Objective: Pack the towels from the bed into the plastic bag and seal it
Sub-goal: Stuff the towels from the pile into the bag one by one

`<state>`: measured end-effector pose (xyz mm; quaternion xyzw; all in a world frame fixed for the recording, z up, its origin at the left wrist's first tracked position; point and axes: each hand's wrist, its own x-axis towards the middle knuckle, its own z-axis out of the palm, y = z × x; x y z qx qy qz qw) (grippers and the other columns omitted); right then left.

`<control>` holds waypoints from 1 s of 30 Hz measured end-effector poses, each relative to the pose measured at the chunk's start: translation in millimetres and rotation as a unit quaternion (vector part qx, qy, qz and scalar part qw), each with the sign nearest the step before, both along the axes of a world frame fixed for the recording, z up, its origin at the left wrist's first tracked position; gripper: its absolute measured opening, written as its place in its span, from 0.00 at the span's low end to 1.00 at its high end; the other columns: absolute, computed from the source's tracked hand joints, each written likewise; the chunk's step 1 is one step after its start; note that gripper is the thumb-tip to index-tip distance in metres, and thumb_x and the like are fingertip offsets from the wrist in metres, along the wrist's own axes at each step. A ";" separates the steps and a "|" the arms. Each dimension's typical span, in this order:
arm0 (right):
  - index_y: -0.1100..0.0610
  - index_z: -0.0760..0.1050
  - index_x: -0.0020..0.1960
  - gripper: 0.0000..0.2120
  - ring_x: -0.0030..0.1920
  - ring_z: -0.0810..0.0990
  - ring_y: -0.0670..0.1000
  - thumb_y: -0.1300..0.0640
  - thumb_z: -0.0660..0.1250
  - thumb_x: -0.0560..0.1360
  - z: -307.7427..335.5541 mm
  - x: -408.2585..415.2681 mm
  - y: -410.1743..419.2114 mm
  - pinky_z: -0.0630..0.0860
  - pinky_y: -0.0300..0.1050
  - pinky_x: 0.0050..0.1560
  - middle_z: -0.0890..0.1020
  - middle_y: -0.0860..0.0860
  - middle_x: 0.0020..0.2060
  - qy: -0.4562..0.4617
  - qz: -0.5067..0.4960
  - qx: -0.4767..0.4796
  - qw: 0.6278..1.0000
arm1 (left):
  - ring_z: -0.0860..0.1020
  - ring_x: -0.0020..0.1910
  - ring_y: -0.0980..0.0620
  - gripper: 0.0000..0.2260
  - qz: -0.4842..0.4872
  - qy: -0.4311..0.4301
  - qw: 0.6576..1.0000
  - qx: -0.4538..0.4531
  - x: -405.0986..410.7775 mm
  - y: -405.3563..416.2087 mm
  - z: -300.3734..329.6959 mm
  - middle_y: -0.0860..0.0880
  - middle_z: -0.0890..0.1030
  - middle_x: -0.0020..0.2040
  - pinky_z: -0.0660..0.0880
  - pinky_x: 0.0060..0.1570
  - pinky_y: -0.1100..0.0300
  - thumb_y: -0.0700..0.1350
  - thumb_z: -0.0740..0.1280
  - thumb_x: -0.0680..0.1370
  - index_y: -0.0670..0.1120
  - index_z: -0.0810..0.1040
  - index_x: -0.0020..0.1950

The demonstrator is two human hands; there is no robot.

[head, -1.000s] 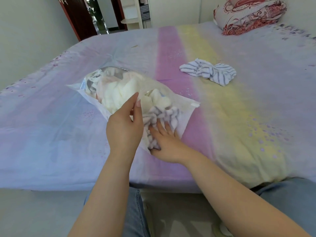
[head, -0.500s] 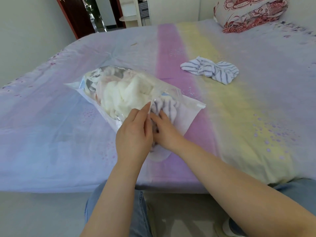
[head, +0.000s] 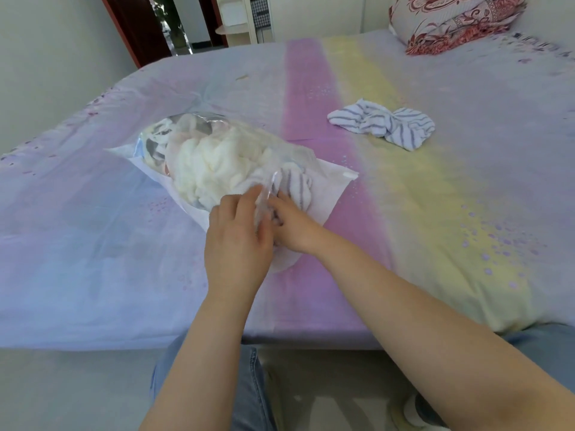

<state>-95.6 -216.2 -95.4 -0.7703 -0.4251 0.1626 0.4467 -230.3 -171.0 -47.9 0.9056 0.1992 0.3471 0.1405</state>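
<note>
A clear plastic bag [head: 329,185] lies on the bed, stuffed with white towels [head: 211,164]. A grey-striped towel [head: 294,185] sits just inside its open mouth. My left hand [head: 236,244] pinches the upper film of the bag's mouth and lifts it. My right hand [head: 292,227] reaches into the mouth, fingers on the striped towel. A second striped towel [head: 384,122] lies loose on the bed, further back and to the right.
The bed [head: 435,213] has a pastel sheet with pink and yellow bands. A folded red-patterned quilt [head: 454,21] rests at the far right corner. A doorway [head: 174,23] opens beyond the bed. My knees are at the near edge.
My right hand has pushed the striped towel deeper into the bag. My left hand moved from holding the mouth open to gripping the film close to the right hand.
</note>
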 end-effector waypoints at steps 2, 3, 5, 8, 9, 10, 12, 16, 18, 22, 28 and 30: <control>0.49 0.75 0.61 0.18 0.49 0.73 0.44 0.64 0.60 0.76 1.7 -6.2 -29.4 0.71 0.35 0.50 0.76 0.49 0.56 0.020 -0.012 0.036 0.999 | 0.76 0.56 0.40 0.19 -0.004 -0.028 0.993 0.117 11.7 -15.0 -3.6 0.42 0.78 0.58 0.74 0.52 0.47 0.41 0.67 0.75 0.45 0.76 0.67; 0.44 0.77 0.54 0.18 0.44 0.76 0.42 0.65 0.59 0.76 3.5 -8.0 -46.4 0.73 0.36 0.45 0.81 0.47 0.49 0.037 -0.036 0.050 0.997 | 0.76 0.59 0.40 0.19 -0.020 -0.038 0.988 0.151 19.0 -24.2 -6.3 0.42 0.78 0.60 0.73 0.55 0.47 0.40 0.67 0.76 0.45 0.76 0.67; 0.42 0.77 0.42 0.19 0.35 0.78 0.38 0.66 0.59 0.75 0.8 0.3 -78.8 0.74 0.39 0.39 0.82 0.43 0.37 0.064 -0.120 0.093 0.986 | 0.75 0.64 0.40 0.17 -0.069 -0.047 0.980 0.179 36.6 -42.2 -14.9 0.43 0.78 0.63 0.71 0.61 0.48 0.40 0.66 0.76 0.45 0.77 0.65; 0.49 0.78 0.42 0.18 0.38 0.81 0.45 0.70 0.58 0.73 -12.0 37.4 -119.8 0.78 0.43 0.43 0.82 0.45 0.40 0.120 -0.284 0.173 0.935 | 0.75 0.67 0.41 0.17 -0.139 -0.013 0.975 0.172 72.5 -61.2 -43.1 0.43 0.78 0.65 0.69 0.65 0.49 0.37 0.66 0.75 0.44 0.78 0.63; 0.52 0.78 0.44 0.17 0.40 0.81 0.48 0.71 0.58 0.73 -16.6 53.5 -132.5 0.77 0.45 0.44 0.82 0.47 0.41 0.145 -0.338 0.190 0.910 | 0.75 0.66 0.40 0.17 -0.164 0.006 0.973 0.160 88.1 -66.5 -55.0 0.43 0.79 0.64 0.71 0.64 0.48 0.36 0.66 0.74 0.44 0.79 0.63; 0.54 0.78 0.46 0.15 0.40 0.79 0.48 0.70 0.59 0.72 -21.9 70.9 -143.7 0.76 0.46 0.44 0.81 0.48 0.42 0.159 -0.382 0.197 0.889 | 0.75 0.66 0.40 0.17 -0.189 0.028 0.971 0.143 105.5 -71.3 -66.5 0.42 0.79 0.64 0.73 0.63 0.47 0.36 0.65 0.74 0.44 0.79 0.62; 0.54 0.79 0.51 0.14 0.38 0.75 0.46 0.67 0.61 0.71 -25.8 103.6 -163.9 0.73 0.45 0.44 0.79 0.50 0.44 0.135 -0.433 0.170 0.875 | 0.76 0.65 0.39 0.15 -0.218 0.087 0.967 0.101 139.1 -80.2 -79.5 0.41 0.79 0.63 0.75 0.60 0.46 0.39 0.61 0.75 0.44 0.80 0.60; 0.52 0.74 0.62 0.19 0.60 0.73 0.50 0.64 0.64 0.73 -22.3 169.2 -182.2 0.71 0.42 0.62 0.64 0.55 0.67 0.068 -0.427 0.079 0.898 | 0.72 0.69 0.39 0.21 -0.216 0.201 0.955 0.027 187.2 -94.1 -102.6 0.40 0.77 0.66 0.67 0.67 0.47 0.49 0.52 0.79 0.43 0.77 0.64; 0.51 0.71 0.67 0.22 0.62 0.71 0.50 0.62 0.66 0.74 -19.3 204.5 -181.3 0.70 0.37 0.57 0.53 0.55 0.74 0.066 -0.387 0.022 0.920 | 0.75 0.65 0.41 0.22 -0.191 0.193 0.962 0.015 197.5 -94.7 -119.0 0.42 0.79 0.63 0.69 0.66 0.49 0.51 0.50 0.79 0.44 0.78 0.63; 0.44 0.78 0.59 0.16 0.76 0.55 0.54 0.53 0.70 0.72 -28.0 267.6 -161.1 0.56 0.45 0.72 0.40 0.50 0.78 0.018 -0.331 -0.116 0.937 | 0.75 0.65 0.46 0.19 -0.168 0.149 0.974 0.008 208.2 -87.0 -139.8 0.47 0.79 0.63 0.67 0.65 0.53 0.50 0.53 0.79 0.48 0.78 0.63; 0.43 0.62 0.74 0.29 0.74 0.56 0.60 0.44 0.61 0.73 -48.9 315.8 -143.9 0.56 0.51 0.73 0.52 0.50 0.78 -0.053 -0.329 -0.223 0.916 | 0.73 0.66 0.50 0.18 -0.179 0.115 0.977 0.027 219.6 -82.5 -151.5 0.49 0.77 0.63 0.63 0.64 0.55 0.50 0.53 0.80 0.49 0.77 0.63; 0.46 0.64 0.74 0.29 0.72 0.62 0.60 0.46 0.61 0.73 -55.4 315.3 -143.7 0.60 0.52 0.72 0.61 0.53 0.75 -0.048 -0.334 -0.188 0.922 | 0.73 0.65 0.50 0.17 -0.181 0.112 0.977 0.027 220.2 -82.4 -152.2 0.49 0.78 0.62 0.64 0.63 0.55 0.49 0.53 0.79 0.49 0.77 0.63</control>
